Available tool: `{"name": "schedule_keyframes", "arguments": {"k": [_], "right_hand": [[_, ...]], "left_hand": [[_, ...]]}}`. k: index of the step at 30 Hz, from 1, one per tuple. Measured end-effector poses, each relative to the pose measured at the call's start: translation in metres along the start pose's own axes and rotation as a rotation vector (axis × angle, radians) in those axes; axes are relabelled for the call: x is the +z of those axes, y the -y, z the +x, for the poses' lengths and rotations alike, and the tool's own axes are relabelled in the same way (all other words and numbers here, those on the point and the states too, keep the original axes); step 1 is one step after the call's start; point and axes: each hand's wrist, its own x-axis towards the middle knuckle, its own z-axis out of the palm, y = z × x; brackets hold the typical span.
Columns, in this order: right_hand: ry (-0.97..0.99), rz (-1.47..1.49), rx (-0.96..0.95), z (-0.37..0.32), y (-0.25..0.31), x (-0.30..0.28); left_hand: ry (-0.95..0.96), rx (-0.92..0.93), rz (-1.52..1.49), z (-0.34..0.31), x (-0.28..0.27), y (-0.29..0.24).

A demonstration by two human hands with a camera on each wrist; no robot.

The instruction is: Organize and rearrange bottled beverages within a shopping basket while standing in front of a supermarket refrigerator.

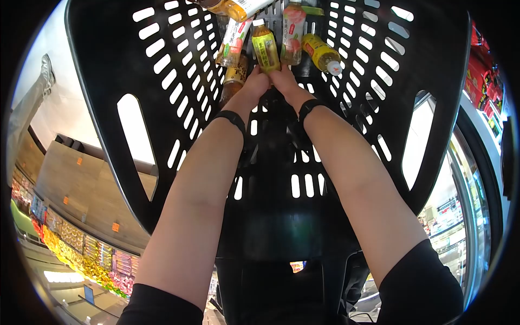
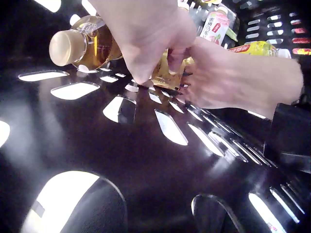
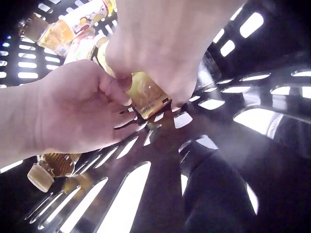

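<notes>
Deep in a black slotted plastic basket (image 1: 281, 233), a drink bottle (image 1: 265, 51) with a yellow label and white cap stands upright, slightly tilted. My left hand (image 1: 257, 85) and right hand (image 1: 285, 82) grip its lower part from either side. The right wrist view shows the amber base of the bottle (image 3: 148, 94) between both hands, close over the slotted basket floor. A brown-tea bottle (image 1: 235, 76) lies beside my left hand. Peach-labelled bottles (image 1: 293, 32) stand behind, and a yellow-labelled bottle (image 1: 324, 54) lies tilted to the right.
More bottles, one with a white label (image 1: 249, 6), lie at the basket's far end. Slotted walls rise on both sides, with large handle openings (image 1: 135, 130). Outside are snack shelves (image 1: 81, 249) at left, a glass-fronted cooler (image 1: 460, 216) at right, and a person's shoe (image 1: 47, 70).
</notes>
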Motion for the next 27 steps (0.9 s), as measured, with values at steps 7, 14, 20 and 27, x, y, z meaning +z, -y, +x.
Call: {"name": "schedule_keyframes", "arguments": {"k": [7, 14, 20, 27], "right_hand": [[-0.109, -0.627, -0.025, -0.035, 0.023, 0.009], [-0.206, -0.525, 0.11, -0.128, 0.048, 0.008], [0.046, -0.058, 0.295, -0.237, 0.123, -0.01], [0.418, 0.249, 0.17, -0.503, 0.314, -0.019]], "left_hand": [[-0.21, 0.145, -0.098, -0.027, 0.0, 0.016], [-0.267, -0.105, 0.015, -0.143, 0.02, 0.003], [-0.124, -0.122, -0.055, -0.296, 0.018, -0.092], [-0.078, 0.333, -0.24, -0.538, 0.014, -0.174]]}}
